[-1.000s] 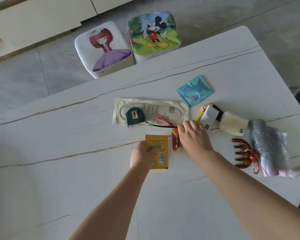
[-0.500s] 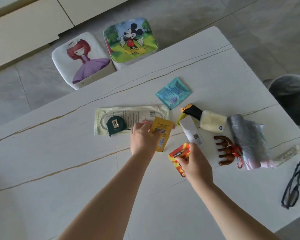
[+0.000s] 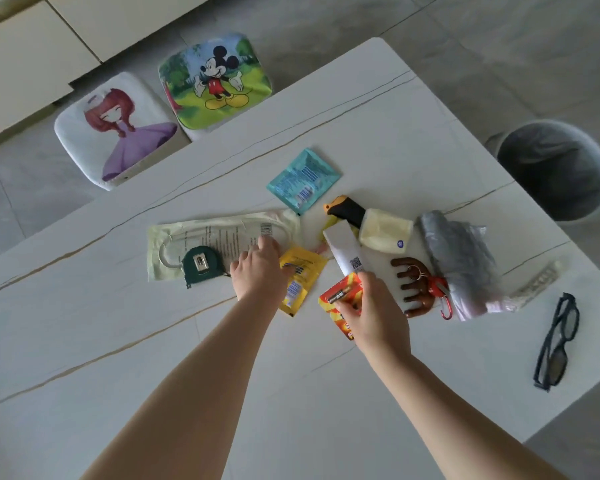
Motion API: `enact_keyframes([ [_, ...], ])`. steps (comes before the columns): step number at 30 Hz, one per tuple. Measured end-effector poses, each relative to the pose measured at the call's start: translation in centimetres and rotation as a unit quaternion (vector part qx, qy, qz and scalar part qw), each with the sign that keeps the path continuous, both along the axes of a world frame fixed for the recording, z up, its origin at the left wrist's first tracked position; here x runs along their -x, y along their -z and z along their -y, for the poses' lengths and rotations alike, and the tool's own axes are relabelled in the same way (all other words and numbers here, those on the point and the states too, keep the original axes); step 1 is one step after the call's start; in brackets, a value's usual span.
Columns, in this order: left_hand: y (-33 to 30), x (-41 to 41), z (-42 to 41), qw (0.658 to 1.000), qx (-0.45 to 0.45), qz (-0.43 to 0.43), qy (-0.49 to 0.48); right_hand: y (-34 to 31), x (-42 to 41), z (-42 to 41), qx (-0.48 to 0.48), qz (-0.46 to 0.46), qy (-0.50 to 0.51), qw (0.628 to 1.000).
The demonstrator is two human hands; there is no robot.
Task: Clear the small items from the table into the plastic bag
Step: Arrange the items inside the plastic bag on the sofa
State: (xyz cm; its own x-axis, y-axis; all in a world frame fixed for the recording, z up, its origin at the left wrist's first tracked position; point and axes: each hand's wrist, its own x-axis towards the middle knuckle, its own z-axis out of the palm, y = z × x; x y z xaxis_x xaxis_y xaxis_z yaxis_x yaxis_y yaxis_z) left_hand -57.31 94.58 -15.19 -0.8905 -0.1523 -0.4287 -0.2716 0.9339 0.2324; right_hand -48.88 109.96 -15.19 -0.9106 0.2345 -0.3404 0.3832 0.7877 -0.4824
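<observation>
Yellow sachet (image 3: pixel 300 277) gripped by left hand (image 3: pixel 258 271), right hand (image 3: pixel 374 306) pinching battery pack (image 3: pixel 342 299)

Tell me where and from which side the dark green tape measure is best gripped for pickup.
Probably across the round case of the tape measure, from above, thumb and fingers on its curved rim. It lies flat on the long cream packet with its metal clip facing up, so the flat faces give no hold. Its left side is free; the left hand sits close on its right.
</observation>
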Motion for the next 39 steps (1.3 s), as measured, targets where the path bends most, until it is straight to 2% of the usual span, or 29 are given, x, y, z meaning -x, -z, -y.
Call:
enact_keyframes([
  [6, -1.0, -2.3, -2.3, 0.991, 0.004, 0.07, 0.114, -1.0, -1.8, -1.1, 0.016, 0.054, 0.043, 0.997],
  [12, -3.1, -4.2, -4.5, 0.982, -0.128, 0.139, -0.013, -3.3, -4.3, -3.1, 0.036, 0.101, 0.087, 0.99],
  [15, -4.9, -4.8, -5.0, 0.98, -0.151, 0.129, -0.014, -5.0, -5.2, -4.1, 0.055, 0.095, 0.113, 0.987],
  [18, -7.0, -5.6, -5.6, 0.965, -0.222, 0.129, -0.051, -6.7, -6.1, -5.1, 0.101, 0.087, 0.16, 0.978],
  [22, -10.4, -6.9, -7.5, 0.932, -0.315, 0.147, -0.103, -9.6, -7.4, -7.0, 0.237, 0.048, 0.283, 0.928],
  [25, -13.2, -8.3, -9.8, 0.904, -0.371, 0.179, -0.116, -12.7, -9.0, -9.2, 0.299, 0.008, 0.351, 0.887],
  [34, -19.6, -14.8, -17.8, 0.842, -0.456, 0.272, -0.09, -20.4, -18.4, -16.0, 0.356, -0.091, 0.5, 0.784],
  [39, -22.5, -21.1, -23.4, 0.832, -0.465, 0.302, -0.015, -23.3, -26.5, -19.9, 0.382, -0.12, 0.574, 0.714],
])
